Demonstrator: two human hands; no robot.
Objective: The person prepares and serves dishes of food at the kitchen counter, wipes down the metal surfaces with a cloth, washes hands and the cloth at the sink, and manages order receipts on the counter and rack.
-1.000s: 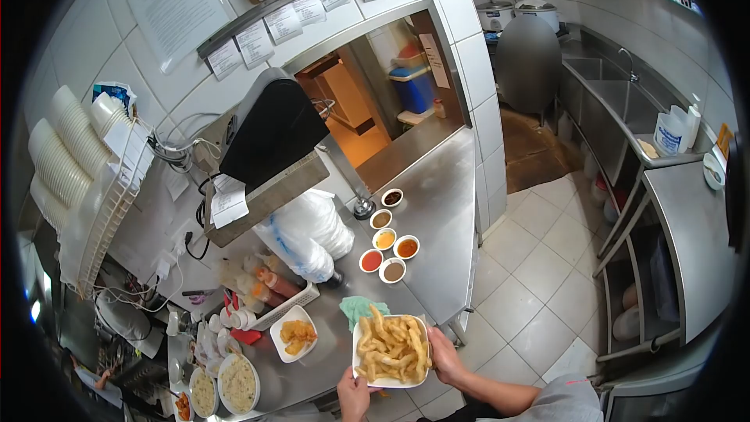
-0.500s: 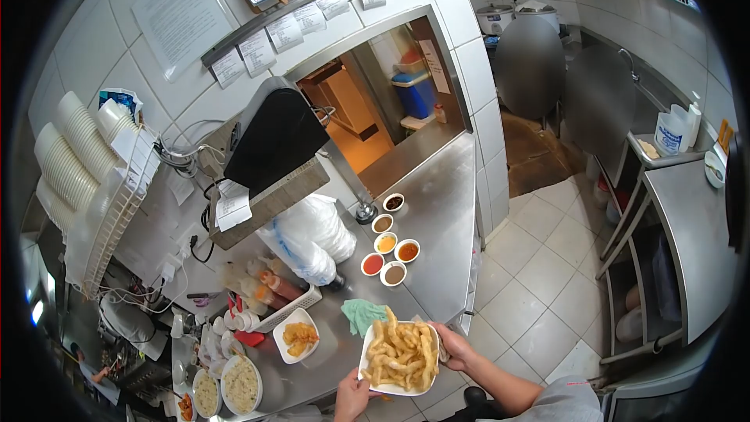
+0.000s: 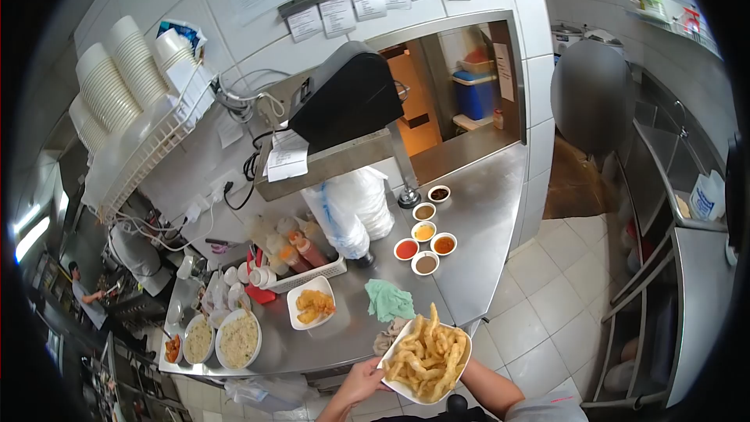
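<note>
My left hand (image 3: 364,380) grips the left rim of a white square dish (image 3: 467,358), piled with golden battered fried strips (image 3: 428,355). The dish is held tilted past the counter's front edge. At its right side my right forearm (image 3: 491,391) shows, but the hand is hidden behind the dish. A brown crumpled cloth (image 3: 391,336) lies by the dish's left edge, and a green cloth (image 3: 389,300) rests just beyond it. Left of these stands a smaller white dish (image 3: 294,309) with fried pieces (image 3: 315,306).
Several sauce cups (image 3: 425,263) stand on the steel counter (image 3: 476,273). Bowls of rice (image 3: 239,340) are at its left end, near a bottle basket (image 3: 316,275). A black printer (image 3: 344,98) sits on a raised shelf. Another person (image 3: 90,297) is far left.
My view has swung left, so the counter appears further right. The dish has turned and tilted. My right hand, visible at its side before, is now hidden behind it.
</note>
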